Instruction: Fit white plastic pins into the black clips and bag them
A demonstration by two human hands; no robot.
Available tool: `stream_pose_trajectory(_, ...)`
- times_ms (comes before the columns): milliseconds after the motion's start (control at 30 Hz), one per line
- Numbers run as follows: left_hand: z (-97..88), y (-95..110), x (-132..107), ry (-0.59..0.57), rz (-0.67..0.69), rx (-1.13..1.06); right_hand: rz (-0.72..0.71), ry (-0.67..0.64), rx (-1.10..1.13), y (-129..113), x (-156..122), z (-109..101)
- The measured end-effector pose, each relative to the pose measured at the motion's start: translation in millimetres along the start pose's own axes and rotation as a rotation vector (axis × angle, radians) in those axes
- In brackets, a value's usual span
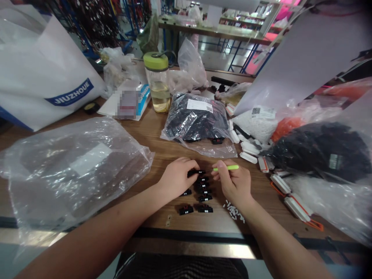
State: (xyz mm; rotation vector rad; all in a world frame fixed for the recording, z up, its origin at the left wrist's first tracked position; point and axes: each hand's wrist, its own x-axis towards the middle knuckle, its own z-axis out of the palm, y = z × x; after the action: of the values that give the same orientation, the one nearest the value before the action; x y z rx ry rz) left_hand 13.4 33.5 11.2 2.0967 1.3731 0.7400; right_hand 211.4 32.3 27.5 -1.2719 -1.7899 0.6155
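Observation:
My left hand (178,176) is closed, its thumb and fingers pinching a small black plastic part (199,171) with white dots on its side. In my right hand (237,186) is a slim tool with a yellow-green handle (230,167), its thin tip pointing left toward that part. Just below my fingers, similar black parts (205,198) stand in a column, several of them with bits of red. Two more, a left one (186,210) and a right one (205,209), lie nearer the table edge. Tiny white pieces (233,212) are scattered beside my right wrist.
An empty clear plastic bag (52,162) spreads across the left. A bag of black parts (197,120) lies ahead, near a lidded bottle (157,83). White connectors (296,207) and filled bags (325,149) crowd the right. A large white bag (37,69) stands back left.

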Motion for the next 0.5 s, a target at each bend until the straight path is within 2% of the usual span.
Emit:
stream_pose_trajectory(267, -0.8, 0.8, -0.7, 0.009, -0.010, -0.005, -0.035, -0.030, -0.053, -0.6, -2.2, -1.9)
stream_pose_trajectory(500, -0.7, 0.8, 0.3, 0.007, -0.016, -0.011, 0.018, -0.006, -0.081, -4.1, -2.6, 0.5)
